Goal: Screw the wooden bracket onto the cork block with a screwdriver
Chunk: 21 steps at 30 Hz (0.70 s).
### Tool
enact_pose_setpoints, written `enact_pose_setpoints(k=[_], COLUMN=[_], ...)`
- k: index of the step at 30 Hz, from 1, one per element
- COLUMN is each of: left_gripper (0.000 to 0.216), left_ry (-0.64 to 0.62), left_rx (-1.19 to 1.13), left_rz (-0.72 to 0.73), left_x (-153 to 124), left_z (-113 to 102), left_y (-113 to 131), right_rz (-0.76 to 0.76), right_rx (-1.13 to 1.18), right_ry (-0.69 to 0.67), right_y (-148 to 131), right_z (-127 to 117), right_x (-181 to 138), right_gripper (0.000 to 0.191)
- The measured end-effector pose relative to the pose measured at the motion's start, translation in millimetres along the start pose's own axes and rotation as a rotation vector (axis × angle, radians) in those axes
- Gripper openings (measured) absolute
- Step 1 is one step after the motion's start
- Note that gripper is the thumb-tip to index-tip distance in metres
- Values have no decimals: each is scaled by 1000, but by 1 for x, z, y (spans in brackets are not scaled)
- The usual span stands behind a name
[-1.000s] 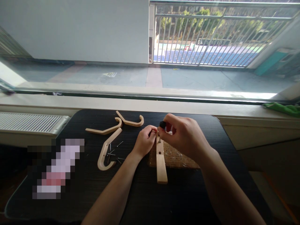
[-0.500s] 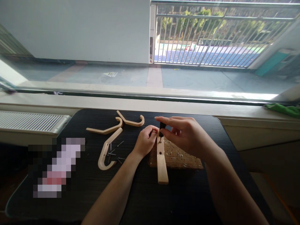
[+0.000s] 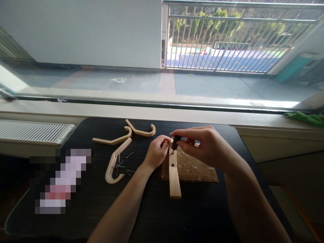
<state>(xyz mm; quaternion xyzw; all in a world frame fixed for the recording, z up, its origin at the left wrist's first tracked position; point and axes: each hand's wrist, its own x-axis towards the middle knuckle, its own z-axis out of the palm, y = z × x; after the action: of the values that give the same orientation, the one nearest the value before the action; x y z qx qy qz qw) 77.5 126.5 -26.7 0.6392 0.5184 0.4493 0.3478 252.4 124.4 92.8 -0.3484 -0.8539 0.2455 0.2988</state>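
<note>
A wooden hook piece lies across a cork-coloured board on the black table. My left hand is closed in a pinch on the far end of that wooden piece. My right hand pinches the black handle of a small screwdriver, which stands upright with its tip at a hole near the piece's far end. A second hole shows lower on the piece.
Three more wooden hooks lie to the left, with several loose screws beside them. A pixelated object lies at the left of the table. A radiator grille and a window sill lie beyond; a green cloth lies far right.
My right hand has turned on the screwdriver handle, its fingers shifting from a curled grip to stretched fingertips. The left hand and the wooden piece have stayed in place.
</note>
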Motion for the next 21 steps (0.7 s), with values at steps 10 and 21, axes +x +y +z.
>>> enact_pose_setpoints(k=[10, 21], left_gripper=[16, 14], left_ry=[-11, -12], left_rx=[-6, 7], left_rz=[-12, -7], left_x=[0, 0], left_z=[0, 0], left_y=[-1, -1], right_rz=[-12, 77], right_rx=[-44, -182], right_ry=[12, 80], right_y=[0, -5], right_z=[-1, 3], right_x=[-1, -2], right_gripper=[20, 14])
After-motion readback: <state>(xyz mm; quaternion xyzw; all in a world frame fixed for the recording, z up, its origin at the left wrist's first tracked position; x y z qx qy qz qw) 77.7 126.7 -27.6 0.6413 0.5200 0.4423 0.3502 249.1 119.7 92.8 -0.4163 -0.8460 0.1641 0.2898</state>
